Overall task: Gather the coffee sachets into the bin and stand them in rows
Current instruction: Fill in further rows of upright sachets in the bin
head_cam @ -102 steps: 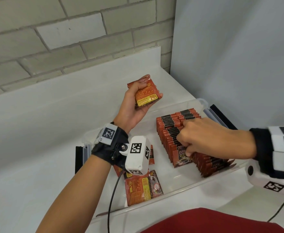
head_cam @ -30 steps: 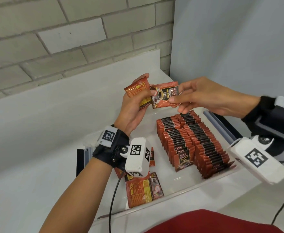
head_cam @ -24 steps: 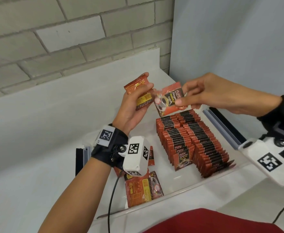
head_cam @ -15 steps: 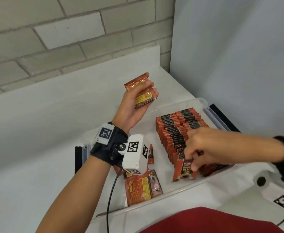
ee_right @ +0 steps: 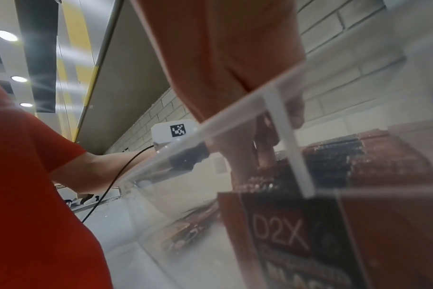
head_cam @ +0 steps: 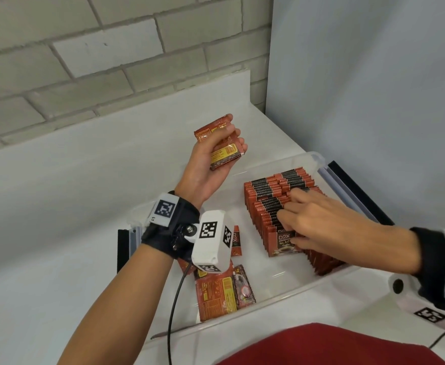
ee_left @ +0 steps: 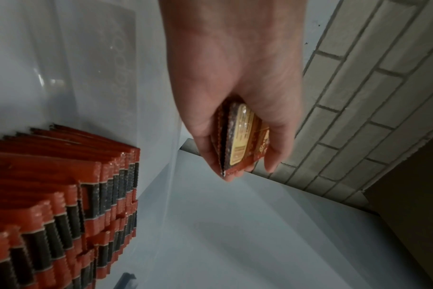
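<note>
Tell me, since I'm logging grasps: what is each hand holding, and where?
The left hand grips a small stack of sachets across its flat faces. The right hand rests on the standing rows, gripping nothing visibly.

The left hand (head_cam: 210, 164), raised over the bin (head_cam: 289, 291), holds a few sachets (head_cam: 222, 143). The right hand (head_cam: 329, 227) rests on the standing rows (head_cam: 268, 204). Loose sachets (head_cam: 221, 296) lie flat near the left wrist. White bench (head_cam: 58, 206) beneath.
</note>
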Tool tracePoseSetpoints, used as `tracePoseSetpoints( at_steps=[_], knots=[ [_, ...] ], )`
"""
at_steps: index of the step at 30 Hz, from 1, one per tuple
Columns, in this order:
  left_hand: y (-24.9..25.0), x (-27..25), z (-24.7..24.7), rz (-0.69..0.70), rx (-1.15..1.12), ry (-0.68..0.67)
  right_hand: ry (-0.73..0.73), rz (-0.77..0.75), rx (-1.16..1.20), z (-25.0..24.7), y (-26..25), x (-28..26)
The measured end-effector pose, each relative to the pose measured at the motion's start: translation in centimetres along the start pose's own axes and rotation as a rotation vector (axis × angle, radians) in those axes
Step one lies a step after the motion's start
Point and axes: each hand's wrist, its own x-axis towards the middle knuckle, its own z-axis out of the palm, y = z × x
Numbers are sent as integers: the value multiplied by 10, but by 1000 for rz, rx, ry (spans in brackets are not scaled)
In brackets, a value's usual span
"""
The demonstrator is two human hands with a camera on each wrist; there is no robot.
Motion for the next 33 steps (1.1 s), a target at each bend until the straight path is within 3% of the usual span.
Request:
tracePoseSetpoints(
  at_steps=[8, 11, 19, 26, 30, 33],
  knots=[
    [1, 0, 1, -21, -13, -6, 63, -25, 15, 8, -3, -5],
    [1, 1, 1, -23, -35, -7, 20, -94, -22, 8, -3, -8],
    [1, 1, -3, -51, -90, 35, -75, -109, 23, 3, 0, -6],
    [-1, 2, 0, -49, 41, 37, -264, 90, 417, -4, 14, -6],
    [-2, 2, -1, -29, 106, -24, -175, 291, 721, -22, 23, -2],
    [-3, 1, -1, -24, 150, -66, 22, 456, 896, -38, 34, 7]
  ],
)
